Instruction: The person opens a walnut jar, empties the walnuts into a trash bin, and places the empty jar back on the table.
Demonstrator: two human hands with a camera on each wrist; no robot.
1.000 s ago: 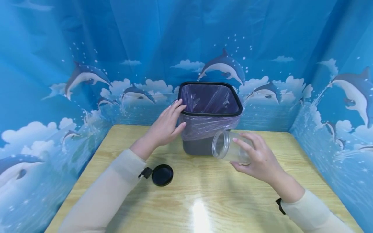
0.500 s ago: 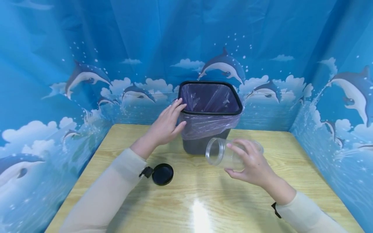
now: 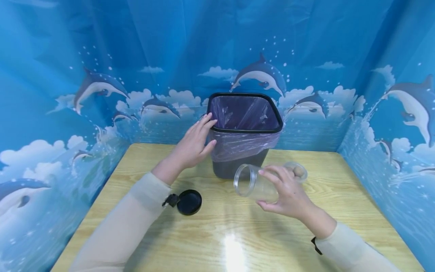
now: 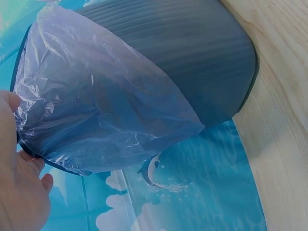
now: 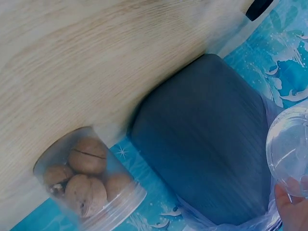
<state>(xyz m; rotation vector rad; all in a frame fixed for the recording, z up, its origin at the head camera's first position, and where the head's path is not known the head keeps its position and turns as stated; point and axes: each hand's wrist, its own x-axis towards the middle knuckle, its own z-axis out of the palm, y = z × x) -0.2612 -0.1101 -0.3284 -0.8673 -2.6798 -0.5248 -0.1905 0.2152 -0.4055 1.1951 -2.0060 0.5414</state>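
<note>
My left hand (image 3: 193,145) rests its fingers on the left corner of the trash can's black rim (image 3: 248,131). A thin purple liner (image 4: 106,101) is folded over that rim, with the grey trash can (image 3: 236,166) below. In my right hand (image 3: 289,194) I grip a clear plastic jar (image 3: 253,183) lying sideways in the air, mouth to the left; nothing shows inside it. Behind that hand stands a second clear jar (image 5: 118,211) with several walnuts (image 5: 86,195) in it, partly hidden in the head view.
A round black lid (image 3: 189,202) lies on the wooden table (image 3: 204,238) near my left wrist. Blue curtains (image 3: 170,45) with dolphins enclose the table's back and sides.
My right hand has moved left and toward me with the jar, away from the trash can's side. The walnut jar has come into sight behind it. My left hand stays on the rim.
</note>
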